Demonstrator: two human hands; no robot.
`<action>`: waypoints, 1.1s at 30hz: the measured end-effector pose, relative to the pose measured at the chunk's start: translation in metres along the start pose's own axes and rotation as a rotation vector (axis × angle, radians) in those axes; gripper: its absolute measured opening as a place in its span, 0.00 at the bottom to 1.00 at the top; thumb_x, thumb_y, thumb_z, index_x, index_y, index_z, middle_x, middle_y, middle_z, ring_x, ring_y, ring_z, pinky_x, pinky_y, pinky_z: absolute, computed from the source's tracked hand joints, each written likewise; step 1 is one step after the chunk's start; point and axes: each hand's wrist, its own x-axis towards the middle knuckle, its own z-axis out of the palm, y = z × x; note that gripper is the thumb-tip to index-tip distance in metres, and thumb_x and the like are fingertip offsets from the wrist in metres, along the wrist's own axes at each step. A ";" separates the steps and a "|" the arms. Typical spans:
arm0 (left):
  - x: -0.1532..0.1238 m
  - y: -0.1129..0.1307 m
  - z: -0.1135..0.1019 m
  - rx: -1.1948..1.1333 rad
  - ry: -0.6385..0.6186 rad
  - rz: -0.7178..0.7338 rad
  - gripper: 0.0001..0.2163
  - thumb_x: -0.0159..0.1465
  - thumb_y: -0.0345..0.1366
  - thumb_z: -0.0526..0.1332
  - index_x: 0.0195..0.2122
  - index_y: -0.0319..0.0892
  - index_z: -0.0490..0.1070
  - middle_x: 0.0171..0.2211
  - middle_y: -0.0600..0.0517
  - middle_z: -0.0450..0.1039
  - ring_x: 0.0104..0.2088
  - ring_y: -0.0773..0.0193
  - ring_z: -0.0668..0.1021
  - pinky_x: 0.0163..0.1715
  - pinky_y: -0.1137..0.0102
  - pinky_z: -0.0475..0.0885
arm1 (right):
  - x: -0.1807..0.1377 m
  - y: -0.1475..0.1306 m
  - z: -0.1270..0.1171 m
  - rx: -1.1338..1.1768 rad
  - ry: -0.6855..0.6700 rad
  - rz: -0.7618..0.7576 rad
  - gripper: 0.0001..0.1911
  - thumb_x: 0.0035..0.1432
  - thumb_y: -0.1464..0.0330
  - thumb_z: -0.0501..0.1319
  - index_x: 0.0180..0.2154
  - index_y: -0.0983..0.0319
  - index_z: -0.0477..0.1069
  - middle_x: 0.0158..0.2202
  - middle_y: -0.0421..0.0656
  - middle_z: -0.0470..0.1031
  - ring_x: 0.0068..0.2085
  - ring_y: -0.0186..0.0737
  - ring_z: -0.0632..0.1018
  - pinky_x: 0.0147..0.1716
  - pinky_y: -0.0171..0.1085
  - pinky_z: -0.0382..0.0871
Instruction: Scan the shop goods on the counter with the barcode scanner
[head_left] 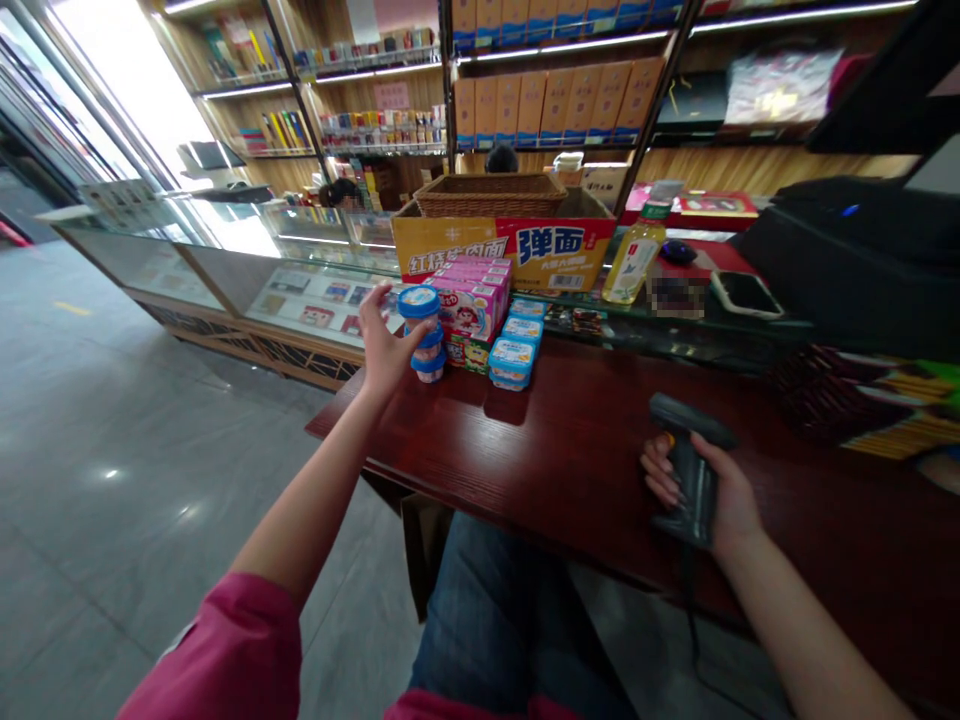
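My left hand (391, 350) is at a stack of small round tubs with blue lids. Its thumb crosses in front of the top tub (418, 301), while the raised fingers curve to the left with a gap beside the lid. Whether the thumb touches the tub I cannot tell. Pink cartons (472, 305) stand just right of the stack, on top of a green carton (469, 352). Beside them sit blue-lidded rectangular tubs (513, 357) in a row. Over the right part of the counter, my right hand (724, 495) grips a dark barcode scanner (694, 480) by its handle.
A dark red wooden counter (577, 430) spans the front. Behind are a yellow-red cardboard box (427, 235) with a wicker basket (491, 195), a bottle of yellow liquid (634, 255) and a phone (746, 295). Packets (885, 400) lie right. A cable (694, 620) hangs below the scanner.
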 end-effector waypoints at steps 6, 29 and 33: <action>-0.065 0.058 0.035 0.223 -0.073 0.383 0.18 0.65 0.37 0.65 0.55 0.47 0.67 0.56 0.46 0.72 0.59 0.52 0.71 0.64 0.54 0.58 | 0.000 -0.006 -0.043 0.121 -0.069 -0.045 0.13 0.54 0.58 0.66 0.29 0.62 0.72 0.24 0.39 0.61 0.19 0.30 0.61 0.14 0.29 0.59; -0.284 0.358 0.457 -0.302 -0.764 0.702 0.31 0.66 0.27 0.57 0.71 0.44 0.54 0.72 0.48 0.55 0.74 0.51 0.53 0.73 0.49 0.48 | -0.107 -0.088 -0.239 0.171 0.470 -0.489 0.16 0.56 0.55 0.64 0.28 0.61 0.69 0.22 0.36 0.60 0.19 0.29 0.62 0.15 0.29 0.59; -0.282 0.358 0.490 -0.371 -0.775 0.705 0.23 0.69 0.29 0.56 0.65 0.48 0.65 0.70 0.50 0.59 0.74 0.53 0.54 0.73 0.47 0.48 | -0.106 -0.091 -0.241 0.244 0.464 -0.495 0.15 0.57 0.56 0.64 0.28 0.61 0.69 0.23 0.36 0.60 0.20 0.28 0.61 0.15 0.29 0.56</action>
